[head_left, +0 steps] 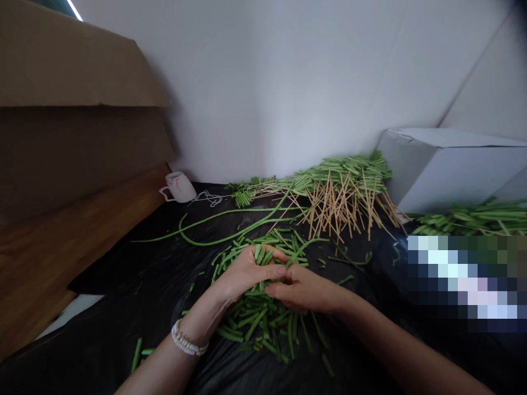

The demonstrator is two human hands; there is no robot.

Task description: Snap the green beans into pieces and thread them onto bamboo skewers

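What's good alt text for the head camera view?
A person's left hand holds cut green pieces, the right hand beside it, above a green pile on black sheeting. Behind lie green bundles with thin sticks; a white mug stands farther left.

You are in a makeshift food-preparation corner, perhaps in a home, though the dim, close view cannot settle that. Black plastic sheeting (144,296) covers part of a wooden surface (61,263) in front of you, up against a plain pale wall (230,82). Cut green bean lengths (255,323) lie heaped on it, with skewered beans (346,167) stacked beyond. A handled mug (181,187) and a white box (473,175) stand near your wall.
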